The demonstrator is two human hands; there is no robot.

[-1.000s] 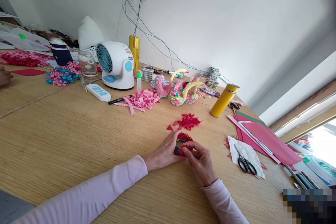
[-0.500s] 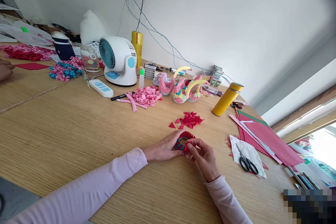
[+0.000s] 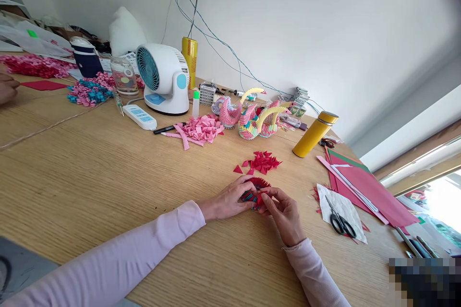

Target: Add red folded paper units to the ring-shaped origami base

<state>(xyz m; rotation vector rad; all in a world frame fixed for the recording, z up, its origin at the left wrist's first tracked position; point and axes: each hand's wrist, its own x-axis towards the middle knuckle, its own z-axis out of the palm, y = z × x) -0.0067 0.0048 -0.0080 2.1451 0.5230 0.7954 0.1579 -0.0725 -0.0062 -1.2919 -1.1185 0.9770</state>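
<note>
White desk fan [image 3: 163, 79] at 11 o'clock, power strip [image 3: 139, 117] just beside it. Paper swans [image 3: 252, 117] at 12. Yellow flask [image 3: 315, 134] at 1. Scissors [image 3: 340, 223] on white paper at 3, red sheets [image 3: 363, 187] behind.

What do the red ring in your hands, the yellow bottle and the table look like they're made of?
Red ring, held by left hand and right hand: folded paper wedges, matte, with creased points like the loose red triangles behind it. Yellow bottle: probably coated metal, smooth and slightly glossy, with a gold-coloured cap. Table: wood or wood-look laminate, with straight pale grain lines.
</note>
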